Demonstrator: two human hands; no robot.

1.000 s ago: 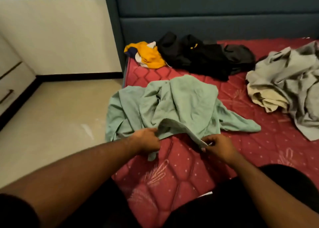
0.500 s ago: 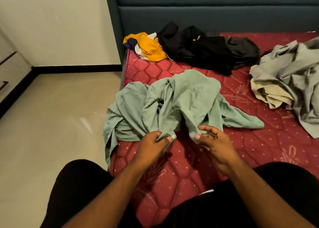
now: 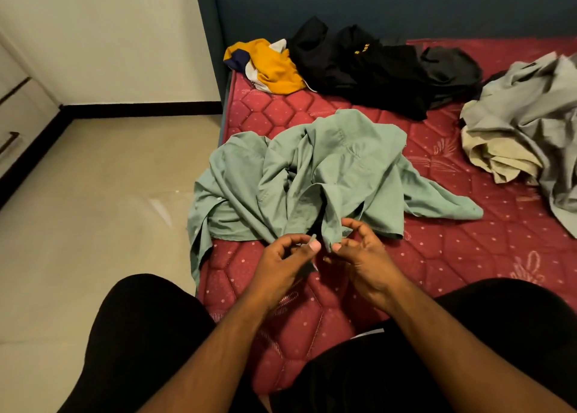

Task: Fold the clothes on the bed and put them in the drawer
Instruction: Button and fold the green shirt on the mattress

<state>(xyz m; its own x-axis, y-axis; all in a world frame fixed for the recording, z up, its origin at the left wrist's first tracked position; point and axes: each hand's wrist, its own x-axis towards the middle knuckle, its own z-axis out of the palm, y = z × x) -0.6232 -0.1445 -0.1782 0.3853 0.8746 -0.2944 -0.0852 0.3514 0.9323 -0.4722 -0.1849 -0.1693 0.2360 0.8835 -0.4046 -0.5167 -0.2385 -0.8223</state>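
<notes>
A pale green shirt lies crumpled on the red quilted mattress, with one sleeve hanging over the left edge. My left hand and my right hand meet at the shirt's near hem. The left thumb and fingers pinch a small bit of the hem. Just to the right, my other thumb and curled fingers hold the adjoining edge. A cabinet with drawers stands at the far left by the wall.
A yellow and white garment, black clothes and a grey and cream pile lie further back on the bed. The dark blue headboard stands behind them. Beige floor is to the left. My knees frame the mattress corner.
My hands have drawn together along the shirt's near hem, from well apart to almost touching. The hem has bunched up between them and the view has tilted down.
</notes>
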